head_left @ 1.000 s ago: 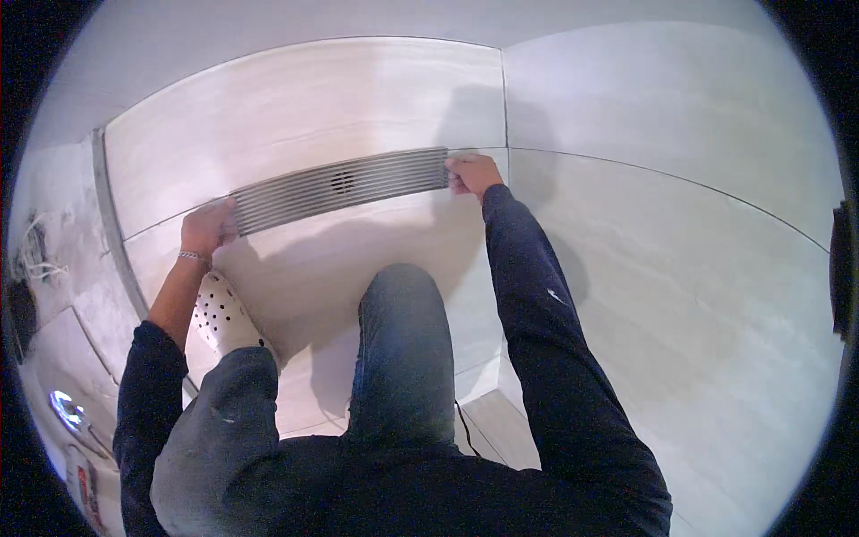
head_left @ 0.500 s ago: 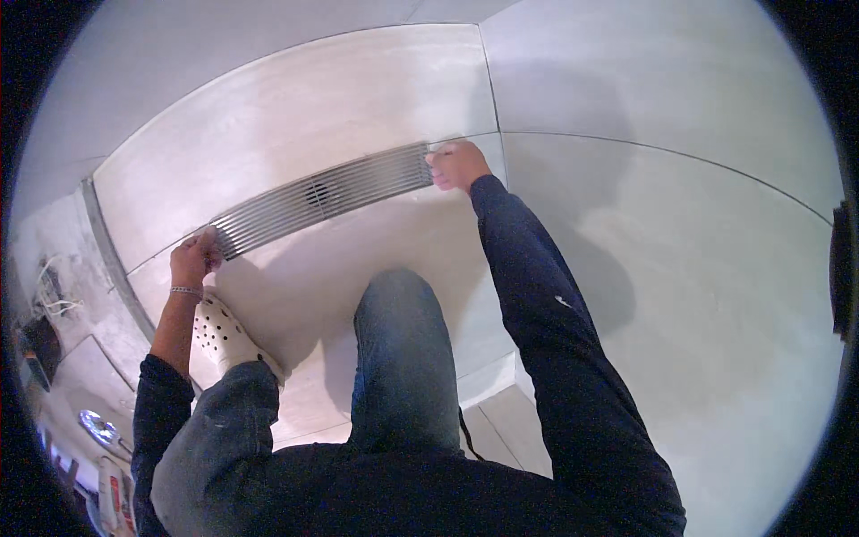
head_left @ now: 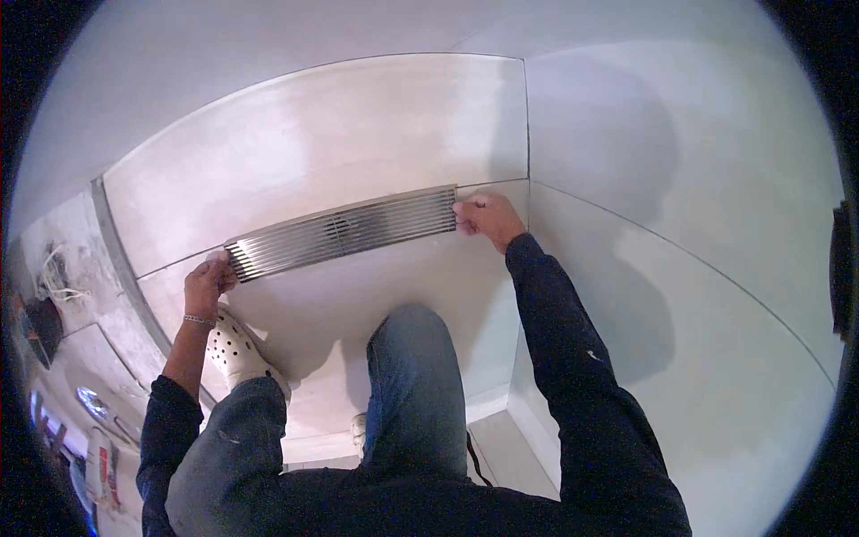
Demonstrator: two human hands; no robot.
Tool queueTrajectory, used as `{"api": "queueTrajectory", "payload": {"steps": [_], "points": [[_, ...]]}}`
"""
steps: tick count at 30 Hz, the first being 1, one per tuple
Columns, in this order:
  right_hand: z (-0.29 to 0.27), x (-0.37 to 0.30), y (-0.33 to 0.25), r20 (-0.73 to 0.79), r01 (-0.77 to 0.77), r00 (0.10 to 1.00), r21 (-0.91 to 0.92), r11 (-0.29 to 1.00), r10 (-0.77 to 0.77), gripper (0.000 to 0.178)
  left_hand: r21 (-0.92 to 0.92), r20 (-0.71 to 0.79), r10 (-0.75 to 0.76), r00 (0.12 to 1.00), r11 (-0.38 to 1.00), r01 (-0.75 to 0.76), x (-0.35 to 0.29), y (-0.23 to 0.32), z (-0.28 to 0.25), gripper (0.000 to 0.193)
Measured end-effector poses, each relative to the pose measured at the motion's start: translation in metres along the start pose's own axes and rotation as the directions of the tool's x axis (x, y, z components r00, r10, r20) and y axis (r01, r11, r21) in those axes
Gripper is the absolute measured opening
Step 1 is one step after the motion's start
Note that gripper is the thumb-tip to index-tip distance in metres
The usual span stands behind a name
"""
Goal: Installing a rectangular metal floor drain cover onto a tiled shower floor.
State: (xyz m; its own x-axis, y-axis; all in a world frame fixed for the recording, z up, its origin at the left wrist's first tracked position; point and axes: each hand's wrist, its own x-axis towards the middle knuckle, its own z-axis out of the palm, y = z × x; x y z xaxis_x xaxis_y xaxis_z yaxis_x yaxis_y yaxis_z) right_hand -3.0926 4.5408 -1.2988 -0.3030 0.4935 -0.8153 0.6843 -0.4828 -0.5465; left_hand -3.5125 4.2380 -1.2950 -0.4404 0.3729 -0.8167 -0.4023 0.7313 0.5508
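Observation:
A long metal drain grate (head_left: 291, 251) with narrow parallel slats lies across the pale tiled floor in front of my knees, slanting up to the right. At its left end, the closed fingers of my left hand (head_left: 209, 279) pinch the edge. My right hand (head_left: 489, 217) grips the opposite end between thumb and curled fingers. Near the grate's middle, a dark round spot shows through the slats. Whether the grate rests flush or is slightly raised, I cannot tell.
A white perforated clog (head_left: 234, 351) on my foot is just below my left hand. Pale tiled wall (head_left: 716, 295) rises at the right. White cables (head_left: 61, 279) and a dark tool (head_left: 38, 329) lie beyond the grey threshold strip (head_left: 125, 259) at the left.
The view has shifted, so the grate and both hands appear lower and further right. Light now glints more strongly off the slats. Both hands stay at the grate's ends.

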Motion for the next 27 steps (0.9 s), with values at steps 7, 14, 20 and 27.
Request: {"api": "queueTrajectory", "payload": {"steps": [7, 14, 20, 27], "points": [[0.011, -0.005, -0.013, -0.059, -0.035, 0.998, 0.035, 0.999, 0.037, 0.031, 0.037, -0.003, -0.005, 1.0, 0.999, 0.005, -0.007, 0.011, 0.002, 0.034], [0.021, -0.003, 0.01, -0.185, 0.094, 0.977, -0.085, 0.992, -0.108, 0.034, 0.18, -0.084, 0.093, 0.992, 0.981, -0.076, -0.002, -0.002, -0.004, 0.043], [0.093, -0.063, -0.053, -0.409, 0.297, 0.832, -0.242, 0.924, -0.374, 0.026, 0.24, -0.093, 0.069, 0.993, 0.97, -0.044, -0.002, -0.014, -0.008, 0.041], [0.164, -0.323, -0.256, 0.248, 0.968, -0.114, -0.191, -0.164, -0.962, 0.017, 0.38, -0.121, 0.646, 0.753, 0.731, -0.566, -0.034, -0.053, 0.0, 0.023]]}}
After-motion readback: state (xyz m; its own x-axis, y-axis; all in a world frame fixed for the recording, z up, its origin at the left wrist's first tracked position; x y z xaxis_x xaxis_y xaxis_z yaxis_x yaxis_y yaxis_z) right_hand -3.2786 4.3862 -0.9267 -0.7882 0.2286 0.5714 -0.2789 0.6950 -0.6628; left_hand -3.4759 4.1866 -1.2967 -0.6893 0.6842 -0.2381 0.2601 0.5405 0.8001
